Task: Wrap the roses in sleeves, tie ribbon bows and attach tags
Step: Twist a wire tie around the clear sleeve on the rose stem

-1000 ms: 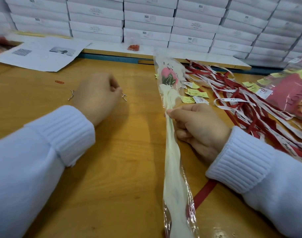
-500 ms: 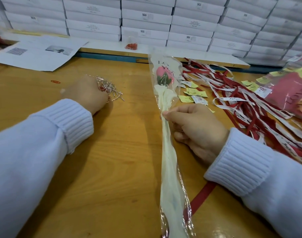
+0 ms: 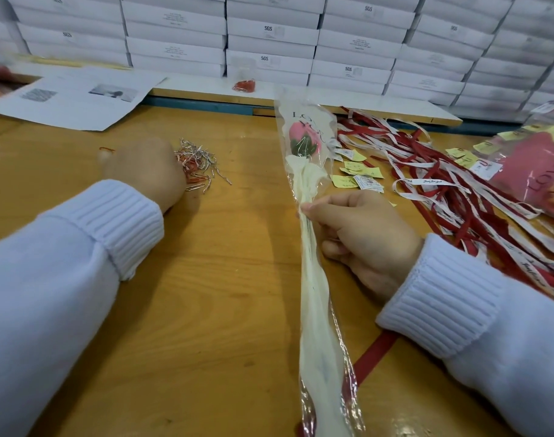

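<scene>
A pink rose [image 3: 301, 135] lies in a clear sleeve [image 3: 316, 310] with cream paper, stretched from the table's middle toward me. My right hand [image 3: 364, 241] pinches the gathered sleeve just below the bloom, thumb and forefinger on its neck. My left hand [image 3: 143, 171] rests against a pile of silver and red wire ties [image 3: 196, 162]; its fingers are hidden behind the back of the hand and blurred. Red and white ribbons [image 3: 442, 190] sprawl to the right, and yellow and white tags [image 3: 354, 171] lie beside the bloom. One red ribbon [image 3: 376, 351] runs under the sleeve.
Stacked white boxes [image 3: 269, 33] wall off the back. Printed sheets [image 3: 77, 96] lie at the far left, a small bag of red bits [image 3: 244, 85] on the back ledge. Finished pink-wrapped roses [image 3: 534, 171] are piled at the right edge of the wooden table [image 3: 222, 279].
My left hand slid left off the wire ties, uncovering the pile. The right hand and rose stayed put.
</scene>
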